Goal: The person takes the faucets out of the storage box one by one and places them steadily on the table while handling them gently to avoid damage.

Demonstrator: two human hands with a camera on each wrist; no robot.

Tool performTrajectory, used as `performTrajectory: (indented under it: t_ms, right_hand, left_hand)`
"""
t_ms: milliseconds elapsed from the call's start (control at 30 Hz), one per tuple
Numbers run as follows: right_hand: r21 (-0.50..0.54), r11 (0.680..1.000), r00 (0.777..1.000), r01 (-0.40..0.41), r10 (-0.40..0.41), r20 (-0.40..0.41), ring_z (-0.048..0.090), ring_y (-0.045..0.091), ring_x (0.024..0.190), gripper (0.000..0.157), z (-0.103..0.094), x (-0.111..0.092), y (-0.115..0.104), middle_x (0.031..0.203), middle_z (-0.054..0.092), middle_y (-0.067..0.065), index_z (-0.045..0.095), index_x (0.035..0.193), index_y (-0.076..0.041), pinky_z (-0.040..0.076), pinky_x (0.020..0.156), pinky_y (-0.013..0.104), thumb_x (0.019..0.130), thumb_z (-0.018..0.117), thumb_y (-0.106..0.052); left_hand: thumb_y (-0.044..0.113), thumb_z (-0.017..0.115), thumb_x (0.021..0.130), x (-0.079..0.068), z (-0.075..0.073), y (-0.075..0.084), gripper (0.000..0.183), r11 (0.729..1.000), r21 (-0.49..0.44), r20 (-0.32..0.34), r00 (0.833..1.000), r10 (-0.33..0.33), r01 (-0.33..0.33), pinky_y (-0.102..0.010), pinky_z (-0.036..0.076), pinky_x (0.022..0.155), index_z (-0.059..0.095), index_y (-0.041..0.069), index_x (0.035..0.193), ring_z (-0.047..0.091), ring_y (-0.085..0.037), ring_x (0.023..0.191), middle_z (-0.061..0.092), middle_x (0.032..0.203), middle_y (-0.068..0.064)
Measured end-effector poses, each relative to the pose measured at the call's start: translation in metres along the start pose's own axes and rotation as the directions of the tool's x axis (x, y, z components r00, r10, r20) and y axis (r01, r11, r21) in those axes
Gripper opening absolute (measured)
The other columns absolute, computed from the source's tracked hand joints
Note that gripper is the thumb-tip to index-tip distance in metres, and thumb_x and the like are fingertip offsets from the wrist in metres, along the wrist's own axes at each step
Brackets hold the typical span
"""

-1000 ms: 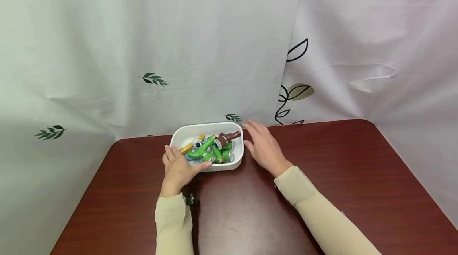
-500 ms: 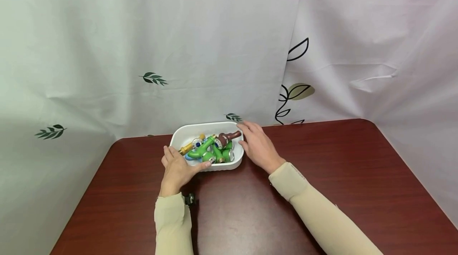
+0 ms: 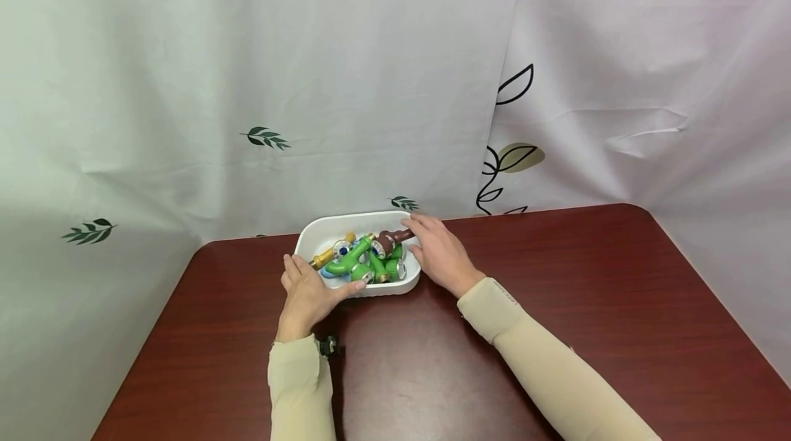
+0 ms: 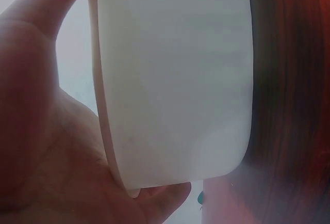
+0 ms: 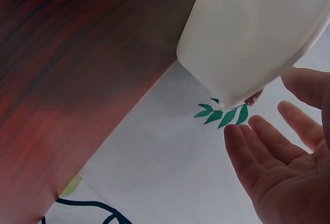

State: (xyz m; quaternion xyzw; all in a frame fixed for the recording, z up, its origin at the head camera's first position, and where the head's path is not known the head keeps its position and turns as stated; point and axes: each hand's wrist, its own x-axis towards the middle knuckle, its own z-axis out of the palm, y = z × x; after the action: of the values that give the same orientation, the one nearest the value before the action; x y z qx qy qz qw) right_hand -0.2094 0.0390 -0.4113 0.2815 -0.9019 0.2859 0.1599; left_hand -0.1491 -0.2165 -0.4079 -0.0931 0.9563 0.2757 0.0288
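Observation:
A white rectangular container (image 3: 321, 230) with rounded corners stands near the table's back edge. Inside lie several small tap-shaped pieces: a green one (image 3: 349, 259), a yellow one (image 3: 323, 257), a dark brown one (image 3: 384, 242), and bits of blue. Some have silvery round ends. My left hand (image 3: 307, 297) holds the container's front left corner, thumb along the front rim and fingers by the left side. My right hand (image 3: 441, 254) reaches over the right rim, its fingertips by the brown piece's end. In the right wrist view its fingers (image 5: 265, 149) are spread and loosely bent, nothing gripped.
The dark red wooden table (image 3: 408, 365) extends in front and to both sides. A white curtain (image 3: 371, 84) printed with leaves hangs directly behind its back edge. A small black device (image 3: 328, 345) sits at the left wrist.
My right hand has moved left, from beside the container to over its right rim near the brown piece. The left hand and the container stay in place.

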Motion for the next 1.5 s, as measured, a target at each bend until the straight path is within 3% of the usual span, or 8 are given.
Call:
performTrajectory:
  t_ms: [267, 633, 1300, 1500]
  right_hand:
    - [-0.011, 1.000, 0.999, -0.015, 0.016, 0.034, 0.054, 0.033, 0.125, 0.043, 0.005, 0.002, 0.000, 0.133, 0.062, 0.017, 0.064, 0.131, -0.004, 0.045, 0.104, 0.045, 0.089, 0.074, -0.001]
    - [-0.029, 1.000, 1.000, 0.006, -0.005, 0.020, 0.058, 0.031, 0.115, 0.038, 0.010, 0.006, -0.003, 0.122, 0.068, 0.013, 0.070, 0.122, -0.006, 0.049, 0.098, 0.041, 0.086, 0.074, 0.005]
    - [-0.175, 0.985, 1.000, 0.003, 0.001, 0.021, 0.059, 0.023, 0.099, 0.030, 0.012, 0.006, -0.008, 0.101, 0.068, 0.008, 0.076, 0.116, -0.008, 0.055, 0.080, 0.036, 0.091, 0.065, 0.005]
    - [-0.194, 0.981, 1.000, 0.008, -0.010, -0.005, 0.063, 0.024, 0.096, 0.026, 0.010, 0.004, -0.009, 0.101, 0.070, 0.006, 0.078, 0.113, -0.010, 0.054, 0.079, 0.038, 0.089, 0.071, -0.001]
  left_hand:
    - [0.061, 0.083, 0.073, 0.001, 0.001, 0.000, 0.144, 1.000, -0.006, 0.002, 1.000, 0.002, -0.002, -0.059, 0.026, 0.114, -0.008, -0.021, 0.148, -0.003, -0.053, 0.144, -0.015, 0.157, -0.038]
    - [0.061, 0.082, 0.074, 0.000, 0.000, 0.000, 0.144, 1.000, 0.008, 0.006, 1.000, 0.005, -0.005, -0.060, 0.024, 0.114, -0.010, -0.022, 0.147, -0.003, -0.055, 0.143, -0.015, 0.156, -0.040]
    - [0.061, 0.082, 0.074, 0.001, 0.000, 0.000, 0.144, 1.000, 0.022, 0.006, 1.000, 0.001, -0.001, -0.059, 0.026, 0.113, -0.010, -0.023, 0.147, 0.000, -0.055, 0.141, -0.014, 0.156, -0.040]
    - [0.061, 0.082, 0.074, 0.000, 0.000, 0.001, 0.143, 1.000, 0.018, 0.008, 1.000, 0.001, -0.001, -0.059, 0.028, 0.112, -0.009, -0.023, 0.147, 0.001, -0.055, 0.141, -0.014, 0.156, -0.040]
